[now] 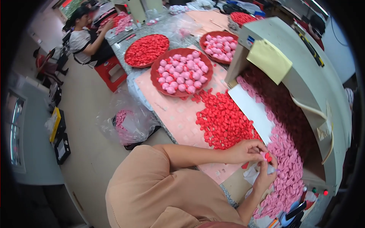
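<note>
From my remote station I view the work through the head camera. The left hand (249,151) holds a narrow pinch, thumb against fingers, on a small pink-and-red piece (268,157). The right hand (265,175) curls its fingers around the opposite side of the same piece; I cannot tell how firmly they press. The piece is above the table edge, between the heap of red pieces (224,121) and the spread of flat pink pieces (287,167). The red heap lies loose on a pink patterned sheet (159,91). Beyond it I identify three round red dishes. The front dish (153,76) contains round pink pieces with red parts among them. The left dish (141,66) is filled with small red pieces. The rear dish (202,44) contains more round pink pieces. At floor level, left of the table, a clear plastic bag (142,123) contains pink pieces. On the right, a grey arched housing (315,76) stands over part of the flat pink spread, with a white board (247,110) lying at its opening.
</note>
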